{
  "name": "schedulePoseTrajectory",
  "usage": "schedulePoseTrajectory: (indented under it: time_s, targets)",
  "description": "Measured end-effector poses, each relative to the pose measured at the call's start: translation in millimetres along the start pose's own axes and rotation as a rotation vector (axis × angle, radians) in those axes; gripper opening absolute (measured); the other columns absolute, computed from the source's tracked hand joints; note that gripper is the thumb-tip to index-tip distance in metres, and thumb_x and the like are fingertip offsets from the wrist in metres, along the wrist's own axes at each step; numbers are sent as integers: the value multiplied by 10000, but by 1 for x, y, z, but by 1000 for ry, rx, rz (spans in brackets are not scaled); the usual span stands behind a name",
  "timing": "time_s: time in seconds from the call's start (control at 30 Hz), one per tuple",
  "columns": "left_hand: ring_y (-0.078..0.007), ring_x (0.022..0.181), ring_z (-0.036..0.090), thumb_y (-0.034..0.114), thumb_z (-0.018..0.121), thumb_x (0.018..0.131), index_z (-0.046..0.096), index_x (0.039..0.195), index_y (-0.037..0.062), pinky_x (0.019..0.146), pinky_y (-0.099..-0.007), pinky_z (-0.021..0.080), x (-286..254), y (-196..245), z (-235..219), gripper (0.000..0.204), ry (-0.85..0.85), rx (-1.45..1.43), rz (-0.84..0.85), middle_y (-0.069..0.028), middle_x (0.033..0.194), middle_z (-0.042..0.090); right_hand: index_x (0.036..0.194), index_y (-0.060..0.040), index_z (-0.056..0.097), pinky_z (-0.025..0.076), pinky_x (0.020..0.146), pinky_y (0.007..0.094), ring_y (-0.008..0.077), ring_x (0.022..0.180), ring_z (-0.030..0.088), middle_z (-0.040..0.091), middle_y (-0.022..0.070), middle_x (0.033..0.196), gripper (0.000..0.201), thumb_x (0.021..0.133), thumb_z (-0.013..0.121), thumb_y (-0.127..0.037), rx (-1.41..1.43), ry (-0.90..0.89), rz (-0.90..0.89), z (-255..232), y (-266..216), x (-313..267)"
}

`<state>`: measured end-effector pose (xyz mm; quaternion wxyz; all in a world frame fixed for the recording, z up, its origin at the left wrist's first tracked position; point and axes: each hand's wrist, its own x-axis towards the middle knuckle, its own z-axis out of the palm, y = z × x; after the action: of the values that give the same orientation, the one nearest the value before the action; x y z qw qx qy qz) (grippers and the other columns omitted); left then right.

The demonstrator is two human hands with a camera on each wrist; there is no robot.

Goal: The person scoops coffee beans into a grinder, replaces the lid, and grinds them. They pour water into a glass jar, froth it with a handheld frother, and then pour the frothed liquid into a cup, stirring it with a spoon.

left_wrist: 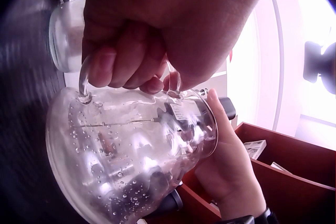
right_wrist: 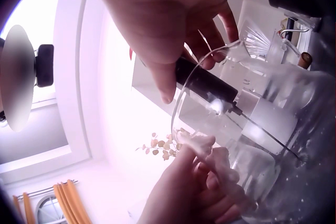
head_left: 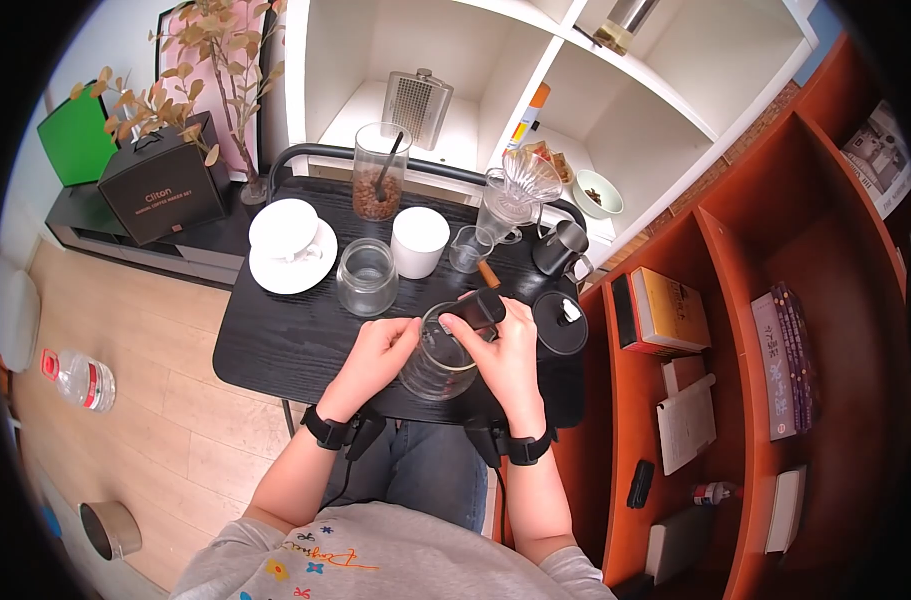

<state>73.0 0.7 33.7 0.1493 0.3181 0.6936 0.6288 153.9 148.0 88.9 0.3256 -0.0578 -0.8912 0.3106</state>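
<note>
In the head view, a clear glass pitcher (head_left: 437,378) stands near the table's front edge, between both hands. My left hand (head_left: 383,345) grips its glass handle, fingers curled through the loop, as the left wrist view shows. Water drops cling to the glass (left_wrist: 123,174). My right hand (head_left: 513,350) holds a black handheld frother (head_left: 481,308) over the pitcher's mouth, thumb along its body. Tilted in the right wrist view, the frother's thin metal rod (right_wrist: 266,134) reaches down inside the pitcher, its tip near the bottom.
Behind the pitcher stand a glass jar (head_left: 366,280), a white canister (head_left: 419,243), a tall glass of coffee beans (head_left: 377,205) and a small glass jug (head_left: 468,250). A white cup and saucer (head_left: 293,272) sit left; a metal jug (head_left: 559,248) and round dark lid (head_left: 557,335) right.
</note>
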Motion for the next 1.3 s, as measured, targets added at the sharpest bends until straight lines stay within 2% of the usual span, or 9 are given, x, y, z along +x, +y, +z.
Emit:
schedulePoseTrajectory:
  time_s: [0.17, 0.33, 0.47, 0.53, 0.63, 0.87, 1.07, 1.13, 1.3]
  targets:
    - [-32, 567, 346, 152, 490, 935, 480, 754, -87, 470, -259, 298, 0, 1, -1, 299, -11, 9, 21, 13, 555, 390, 769, -31, 618, 402, 712, 351, 242, 623, 513, 529, 55, 704, 273, 701, 779, -241, -108, 81, -45, -4, -1, 1]
    - [-34, 566, 351, 157, 487, 937, 487, 757, -83, 474, -259, 304, 0, 2, -1, 299, -8, 3, 5, 11, 554, 397, 875, -18, 627, 425, 574, 303, 203, 607, 510, 532, 51, 846, 302, 689, 782, -199, 57, 63, 49, -6, -4, 1]
    - [-33, 567, 355, 159, 487, 936, 487, 756, -82, 476, -257, 310, 0, 1, -1, 301, -10, 3, 12, 11, 555, 403, 889, -18, 607, 442, 547, 295, 202, 609, 549, 528, 59, 829, 259, 703, 746, -132, 55, 17, 108, -12, -14, 3]
    - [-33, 569, 359, 158, 488, 934, 486, 757, -83, 479, -256, 315, 0, 1, -1, 299, -17, 4, -8, 8, 555, 406, 874, -13, 575, 468, 593, 308, 220, 633, 596, 538, 77, 822, 211, 717, 701, -79, 31, 52, -78, -12, -11, 4]
    - [-33, 571, 357, 156, 489, 932, 483, 757, -84, 478, -257, 314, 0, 5, -1, 297, -9, 7, -4, 4, 555, 400, 854, -12, 545, 482, 620, 309, 233, 679, 626, 565, 90, 787, 178, 727, 666, -40, 98, 36, -91, -12, -12, 3]
    - [-31, 578, 354, 150, 491, 928, 481, 764, -87, 478, -259, 314, 0, 1, -1, 288, -8, 14, 11, 3, 557, 392, 829, -14, 550, 483, 639, 293, 224, 676, 622, 595, 89, 735, 128, 749, 649, -6, 226, 17, 56, -9, -12, 0]
    - [-61, 541, 384, 179, 489, 937, 516, 748, -85, 484, -284, 352, 1, -1, 0, 326, 7, 25, 13, -74, 537, 456, 838, -5, 568, 483, 666, 275, 160, 690, 619, 619, 68, 761, 126, 757, 664, -18, 367, 76, 11, 3, -1, -4]
    - [-33, 566, 354, 145, 488, 928, 486, 767, -85, 473, -261, 310, 1, 1, -1, 281, -2, 20, 15, 3, 551, 393, 836, -5, 568, 479, 659, 266, 142, 687, 613, 619, 64, 755, 121, 760, 662, -16, 390, 53, 30, 3, -2, -5]
    - [-32, 560, 345, 151, 487, 934, 468, 736, -74, 467, -259, 295, 0, 2, 0, 301, -2, 21, 14, 14, 549, 387, 825, -2, 563, 463, 616, 233, 80, 651, 582, 604, 40, 698, 110, 769, 656, -18, 494, -41, 136, -1, -5, -4]
